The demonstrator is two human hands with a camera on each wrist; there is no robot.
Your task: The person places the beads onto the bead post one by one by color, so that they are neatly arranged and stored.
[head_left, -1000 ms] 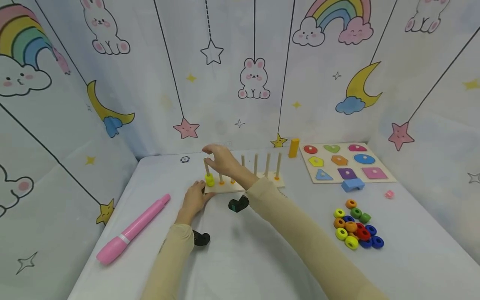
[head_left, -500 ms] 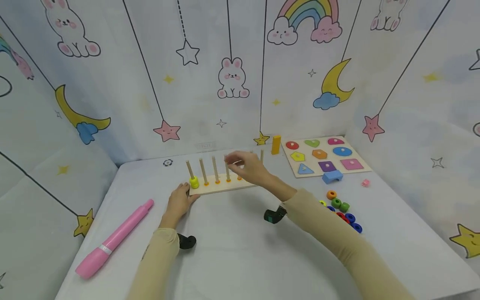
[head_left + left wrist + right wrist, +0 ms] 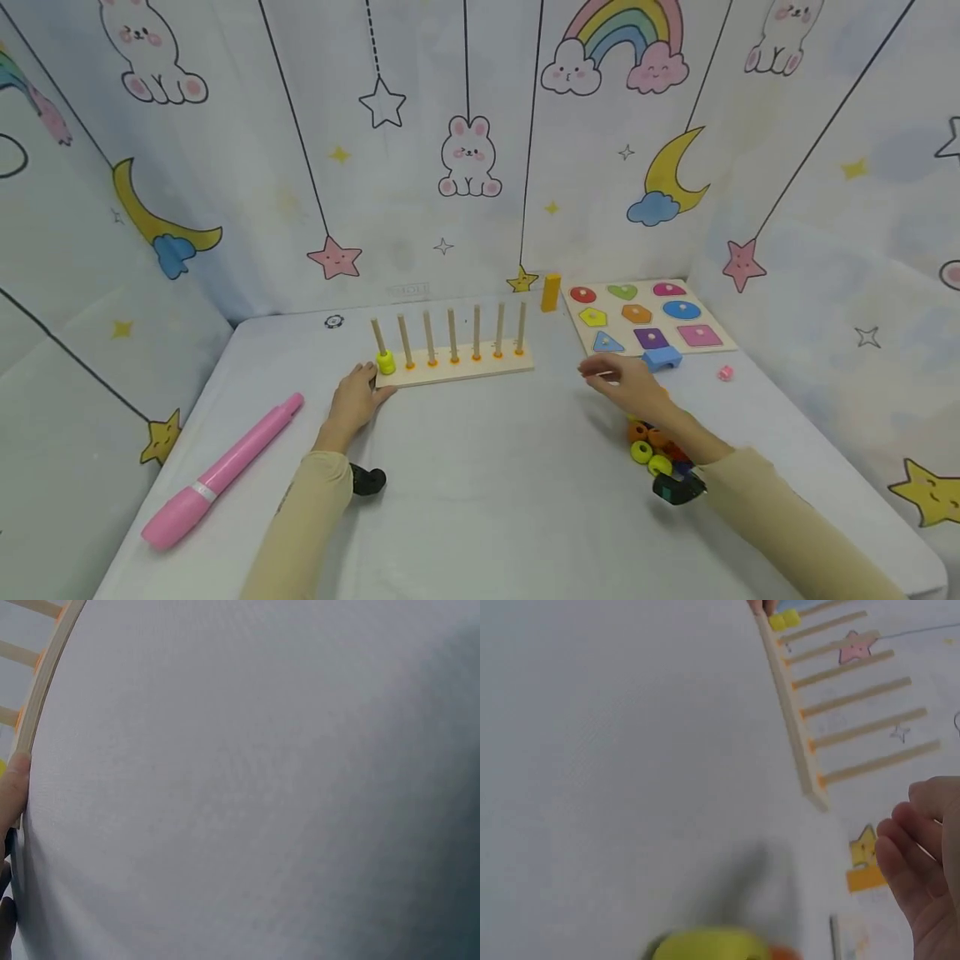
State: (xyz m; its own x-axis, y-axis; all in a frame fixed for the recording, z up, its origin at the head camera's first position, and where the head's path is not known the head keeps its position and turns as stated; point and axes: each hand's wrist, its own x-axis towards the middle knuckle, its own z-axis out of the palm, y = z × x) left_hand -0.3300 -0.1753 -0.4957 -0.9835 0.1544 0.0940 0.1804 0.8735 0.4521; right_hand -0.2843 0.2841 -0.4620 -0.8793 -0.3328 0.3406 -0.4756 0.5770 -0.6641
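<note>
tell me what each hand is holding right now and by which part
The left hand steadies the peg board at its left end, fingers on the edge. The right hand holds nothing, open above the pile of rings.

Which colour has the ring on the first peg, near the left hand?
Yellow ring; head view shows it best.

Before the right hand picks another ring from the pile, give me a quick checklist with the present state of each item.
1. Peg board steadied: ok, the left hand rests against its left end.
2. Right hand free: ok, its fingers are loosely spread and hold nothing.
3. Right hand over the ring pile: ok, it hovers above the pile's far side.
4. Free pegs: ok, only the leftmost peg carries a yellow ring; the other six are bare.
5. Which ring sits on top of the pile: cannot tell, the hand and sleeve hide much of it.
</note>
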